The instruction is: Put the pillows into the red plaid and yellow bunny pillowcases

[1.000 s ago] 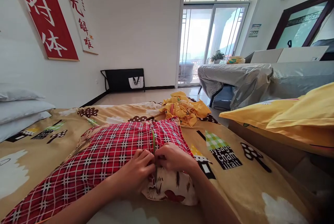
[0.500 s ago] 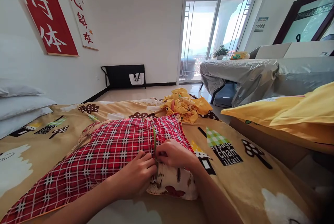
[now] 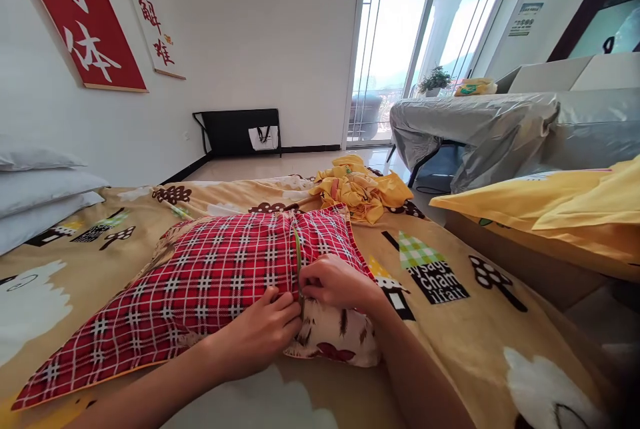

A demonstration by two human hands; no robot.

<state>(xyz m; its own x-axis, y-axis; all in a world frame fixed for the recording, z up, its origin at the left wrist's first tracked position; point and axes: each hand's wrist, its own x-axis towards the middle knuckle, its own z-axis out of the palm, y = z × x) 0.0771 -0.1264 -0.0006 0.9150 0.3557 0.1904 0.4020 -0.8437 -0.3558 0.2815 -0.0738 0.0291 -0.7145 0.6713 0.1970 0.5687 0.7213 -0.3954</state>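
A red plaid pillow (image 3: 215, 269) lies on the bed in front of me. A green zipper (image 3: 299, 252) runs across it near its right end. My left hand (image 3: 263, 330) rests on the near part of the pillow, its fingers closed on the pillowcase fabric beside the zipper. Just right of it, my right hand (image 3: 334, 284) is bent over the zipper with the fingertips pinched on its line. A zipper pull cannot be made out under the fingers. Below the right hand a cream patterned flap (image 3: 345, 336) of the case shows.
Crumpled yellow cloth (image 3: 357, 192) lies at the bed's far edge. Yellow pillows (image 3: 560, 206) are at the right, white pillows (image 3: 45, 192) at the left. The bed has a tan patterned sheet (image 3: 450, 356). A plastic-covered table (image 3: 465, 112) stands beyond.
The camera view has tilted down slightly, so the background sits higher. Both hands stay at nearly the same place along the zipper.
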